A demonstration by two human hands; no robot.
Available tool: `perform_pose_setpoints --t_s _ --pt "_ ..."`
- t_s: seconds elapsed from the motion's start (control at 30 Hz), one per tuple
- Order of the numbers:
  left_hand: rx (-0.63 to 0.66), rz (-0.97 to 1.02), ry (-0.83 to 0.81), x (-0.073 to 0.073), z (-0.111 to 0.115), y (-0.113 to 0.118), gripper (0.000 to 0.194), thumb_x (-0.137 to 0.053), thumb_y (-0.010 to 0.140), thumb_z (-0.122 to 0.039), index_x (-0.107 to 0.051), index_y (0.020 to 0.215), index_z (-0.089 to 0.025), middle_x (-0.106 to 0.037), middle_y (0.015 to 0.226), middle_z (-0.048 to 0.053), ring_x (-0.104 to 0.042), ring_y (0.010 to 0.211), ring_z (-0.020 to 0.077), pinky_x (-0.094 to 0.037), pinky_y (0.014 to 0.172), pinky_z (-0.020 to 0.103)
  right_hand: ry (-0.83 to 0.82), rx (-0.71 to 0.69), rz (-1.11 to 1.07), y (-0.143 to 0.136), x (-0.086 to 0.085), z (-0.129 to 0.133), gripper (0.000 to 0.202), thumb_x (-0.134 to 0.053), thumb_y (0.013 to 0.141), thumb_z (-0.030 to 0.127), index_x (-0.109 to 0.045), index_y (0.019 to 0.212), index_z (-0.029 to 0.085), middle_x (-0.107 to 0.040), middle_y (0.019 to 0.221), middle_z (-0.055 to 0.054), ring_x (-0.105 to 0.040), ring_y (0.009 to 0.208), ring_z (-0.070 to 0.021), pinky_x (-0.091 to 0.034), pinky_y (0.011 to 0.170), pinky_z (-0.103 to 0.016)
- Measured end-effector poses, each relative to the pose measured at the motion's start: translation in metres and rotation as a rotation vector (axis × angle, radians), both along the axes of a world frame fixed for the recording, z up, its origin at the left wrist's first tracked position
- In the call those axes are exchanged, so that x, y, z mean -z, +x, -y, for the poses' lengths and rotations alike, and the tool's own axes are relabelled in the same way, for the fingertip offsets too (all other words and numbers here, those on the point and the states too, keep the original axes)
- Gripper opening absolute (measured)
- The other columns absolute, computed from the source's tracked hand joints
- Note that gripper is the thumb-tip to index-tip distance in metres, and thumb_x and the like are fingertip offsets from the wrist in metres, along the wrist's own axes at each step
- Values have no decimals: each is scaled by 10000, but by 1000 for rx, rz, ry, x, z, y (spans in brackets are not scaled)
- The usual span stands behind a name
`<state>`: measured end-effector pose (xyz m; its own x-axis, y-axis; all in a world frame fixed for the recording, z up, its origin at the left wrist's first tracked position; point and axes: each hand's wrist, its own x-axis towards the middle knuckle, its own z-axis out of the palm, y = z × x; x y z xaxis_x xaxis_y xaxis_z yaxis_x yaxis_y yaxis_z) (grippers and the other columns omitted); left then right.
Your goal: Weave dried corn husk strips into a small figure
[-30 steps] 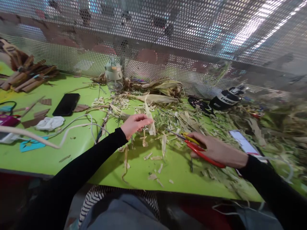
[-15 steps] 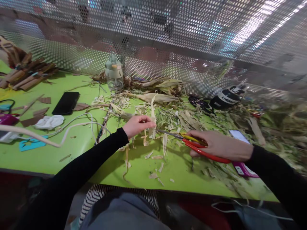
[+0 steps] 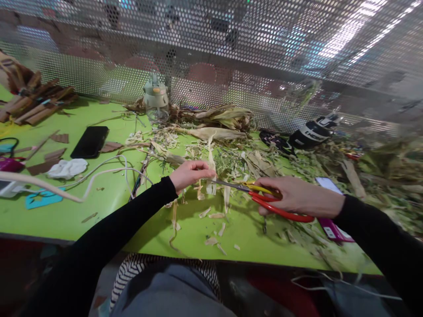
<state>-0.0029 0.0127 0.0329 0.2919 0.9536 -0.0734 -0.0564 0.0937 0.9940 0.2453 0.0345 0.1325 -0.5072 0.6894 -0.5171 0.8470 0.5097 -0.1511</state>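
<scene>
My left hand [image 3: 193, 174] pinches a pale strip of dried corn husk [image 3: 211, 156] between thumb and fingertips, and the strip stands up above the fingers with its lower end hanging below them. My right hand [image 3: 291, 196] is wrapped round the red and yellow handles of a pair of scissors [image 3: 264, 198]. The scissor blades point left and meet the husk strip just by my left fingertips; whether they have cut into it I cannot tell. Small husk scraps [image 3: 217, 215] lie on the green table [image 3: 185, 233] beneath.
Dried husks [image 3: 218, 133] and shreds lie along the back, before a perforated metal screen [image 3: 132, 57]. A clear bottle [image 3: 156, 103] and a black bottle [image 3: 312, 132] stand there. At left are a black phone [image 3: 90, 141], white cables [image 3: 109, 171] and bundled brown rolls [image 3: 39, 103].
The scissors and my right hand have shifted slightly left, bringing the blades closer to the husk strip. My left hand holds the strip in nearly the same place.
</scene>
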Motion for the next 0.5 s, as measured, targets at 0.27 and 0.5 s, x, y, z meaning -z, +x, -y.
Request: perform_pose_setpoints --t_s 0.27,0.5 --pt "30 -69 30 3 0 1 262 -682 702 -408 -591 665 -165 -435 600 -40 -322 551 87 -217 537 238 -12 -8 -20 -1 2 -1 482 -579 675 682 -590 783 212 -550 622 10 -458 577 -151 -309 562 -264" --pt "18 -84 41 4 1 1 301 -682 704 -439 -570 654 -164 -429 600 -40 -322 549 83 -220 542 238 24 -4 -7 -3 1 3 518 -576 666 692 -609 847 207 -574 638 -1 -480 578 -163 -329 576 -273"
